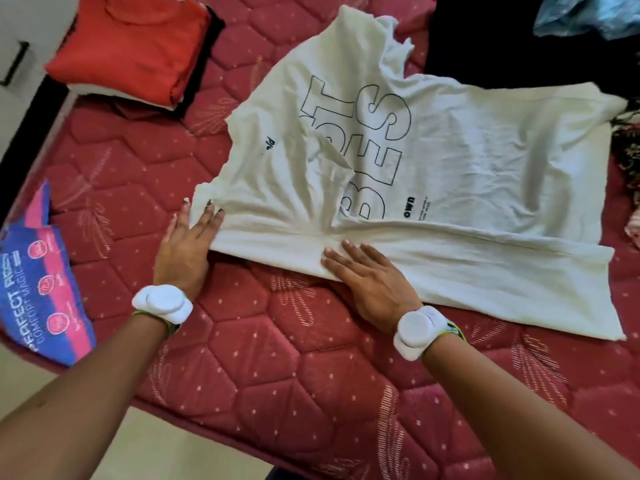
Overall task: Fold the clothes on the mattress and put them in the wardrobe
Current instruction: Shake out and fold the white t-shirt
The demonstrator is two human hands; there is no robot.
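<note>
Red quilted mattress (pixel 277 358). White printed T-shirt (pixel 450 188) spread across centre toward right edge. Folded red garment stack (pixel 135 46) at far left corner. Blue-pink label (pixel 45 289) on near left corner. Dark cloth (pixel 519 39) at far edge.

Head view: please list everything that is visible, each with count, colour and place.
T-shirt: one, white with outlined letters, spread on the mattress centre, near edge folded over.
Folded clothes pile: one pile, red on top, upper left of the mattress.
Mattress: one, red quilted, under everything.
Mattress label: one, blue and pink, left edge.
Dark cloth: one, black, top right.
Light blue cloth: one, top right corner.
Patterned cloth: one, dark floral, right edge.
Wrist bands: two, white, one on each wrist.
Left hand: flat on the T-shirt's left corner.
Right hand: flat on the folded edge.
</note>
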